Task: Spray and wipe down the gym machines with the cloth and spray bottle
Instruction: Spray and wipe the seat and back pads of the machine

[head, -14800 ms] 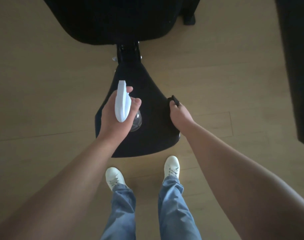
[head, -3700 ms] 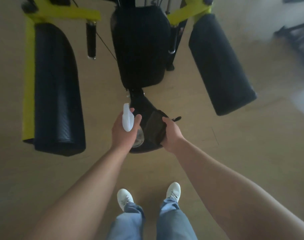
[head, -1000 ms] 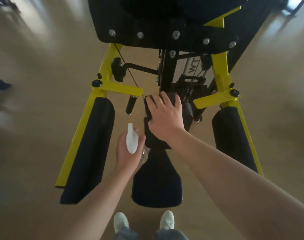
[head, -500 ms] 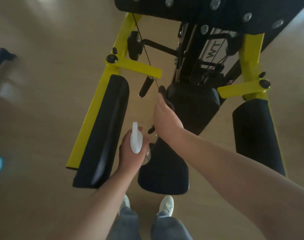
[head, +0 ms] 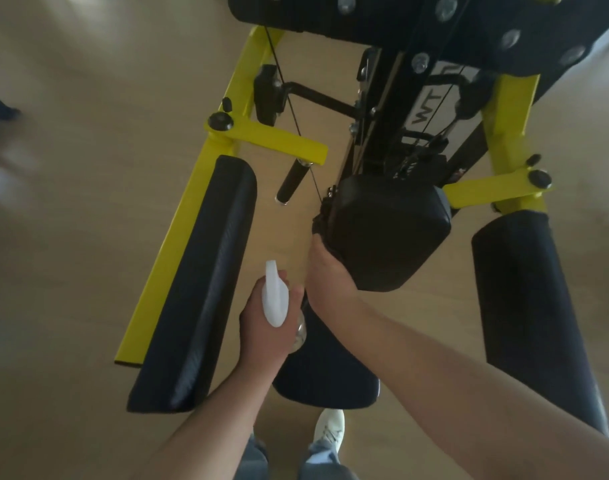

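Moved off the front of the back pad (head: 386, 237), the right hand (head: 327, 278) now works at its left side. Below and left of the pad, the left hand (head: 266, 327) has its fingers curled around the spray bottle (head: 274, 299). The right hand presses the cloth (head: 319, 221) against the pad's left edge; how its fingers lie is hidden. Long, firm strokes down the whole side would probably clean best.

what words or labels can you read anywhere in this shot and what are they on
"WT": dark letters turned sideways on the white label in the machine's black centre column; cables cross it and its upper end is hidden, so there may be more.
Small pale marks just above the middle pad: too blurred to read.
Spray bottle, black pads, yellow frame: no text visible.
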The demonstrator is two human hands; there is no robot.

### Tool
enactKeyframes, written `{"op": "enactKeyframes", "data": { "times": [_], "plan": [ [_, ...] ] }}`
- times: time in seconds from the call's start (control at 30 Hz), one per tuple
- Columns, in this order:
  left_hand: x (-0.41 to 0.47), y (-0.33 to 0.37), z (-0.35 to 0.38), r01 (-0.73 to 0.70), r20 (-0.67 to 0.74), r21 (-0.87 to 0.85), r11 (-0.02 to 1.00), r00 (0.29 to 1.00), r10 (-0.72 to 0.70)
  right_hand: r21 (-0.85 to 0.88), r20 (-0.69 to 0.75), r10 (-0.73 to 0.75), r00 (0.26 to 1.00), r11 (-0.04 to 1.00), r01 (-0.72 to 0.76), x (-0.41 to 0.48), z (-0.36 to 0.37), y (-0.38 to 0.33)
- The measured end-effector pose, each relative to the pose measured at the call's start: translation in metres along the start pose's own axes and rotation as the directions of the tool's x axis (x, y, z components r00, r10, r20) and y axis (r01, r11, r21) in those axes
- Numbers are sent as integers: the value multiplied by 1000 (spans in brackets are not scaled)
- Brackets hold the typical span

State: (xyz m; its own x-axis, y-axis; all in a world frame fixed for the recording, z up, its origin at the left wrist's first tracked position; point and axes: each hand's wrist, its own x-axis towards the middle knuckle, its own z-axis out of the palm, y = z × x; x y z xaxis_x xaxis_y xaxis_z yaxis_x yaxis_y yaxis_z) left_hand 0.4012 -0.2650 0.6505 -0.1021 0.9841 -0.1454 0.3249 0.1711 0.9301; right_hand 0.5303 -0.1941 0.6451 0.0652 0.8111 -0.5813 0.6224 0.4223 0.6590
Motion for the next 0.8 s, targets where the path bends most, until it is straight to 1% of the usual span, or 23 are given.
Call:
{"op": "enactKeyframes", "data": {
  "times": [0.03, 0.07, 0.1, 0.13, 0.17, 0.2, 0.23, 0.3, 0.4, 0.47, 0.53, 0.6, 0.67, 0.7, 0.77, 0.8],
  "plan": [
    [0, 4, -1, -5, 19, -2, 1000, 1000, 5, -50, -33, -39, 999, 998, 37, -6, -4, 3],
    [-1, 9, -2, -11, 32, -8, 1000, 999, 11, -64, -87, -66, 994, 996, 60, -15, -9, 9],
    [-1, 15, -4, -19, 40, -16, 1000, 999, 20, -72, -180, -86, 980, 995, 74, -23, -11, 12],
    [-2, 21, -5, -28, 42, -21, 999, 999, 28, -96, -260, -73, 963, 994, 49, -29, -11, 17],
    [-2, 26, -5, -31, 45, -27, 999, 998, 32, -84, -318, -44, 947, 996, 17, -34, -12, 24],
    [-2, 32, -6, -23, 47, -36, 999, 999, 24, -72, -367, -14, 930, 997, -13, -42, -16, 30],
    [-3, 38, -7, -3, 47, -60, 998, 999, 6, -61, -386, 17, 922, 997, -44, -50, -22, 37],
    [-3, 47, -9, 38, 48, -122, 992, 998, -32, -22, -340, 48, 939, 998, -58, -59, -31, 48],
    [-3, 54, -10, 37, 45, -141, 989, 999, -31, 5, -276, 78, 958, 997, -80, -64, -39, 54],
    [-2, 52, -10, -3, 15, -117, 993, 1000, 5, -51, -313, 77, 947, 994, -98, -61, -36, 48],
    [-1, 42, -9, -32, -5, -84, 996, 999, 32, -108, -305, 18, 952, 993, -54, -59, -30, 38],
    [-1, 29, -6, -34, -9, -40, 999, 999, 33, -157, -221, -38, 974, 988, 2, -40, -22, 24],
    [-1, 19, -4, -21, -13, 0, 1000, 1000, 21, -155, -110, -54, 992, 987, 37, -27, -22, 14],
    [-1, 14, -3, -17, -11, 14, 1000, 1000, 17, -183, -79, -61, 995, 982, 45, -22, -18, 9],
    [-1, 8, -1, 14, -1, 7, 1000, 1000, -14, -307, -101, -104, 989, 949, 68, -14, -1, -3],
    [-1, 6, 0, 40, 8, -1, 999, 999, -40, -381, -128, -162, 978, 919, 103, -13, 8, -7]
  ]
}}
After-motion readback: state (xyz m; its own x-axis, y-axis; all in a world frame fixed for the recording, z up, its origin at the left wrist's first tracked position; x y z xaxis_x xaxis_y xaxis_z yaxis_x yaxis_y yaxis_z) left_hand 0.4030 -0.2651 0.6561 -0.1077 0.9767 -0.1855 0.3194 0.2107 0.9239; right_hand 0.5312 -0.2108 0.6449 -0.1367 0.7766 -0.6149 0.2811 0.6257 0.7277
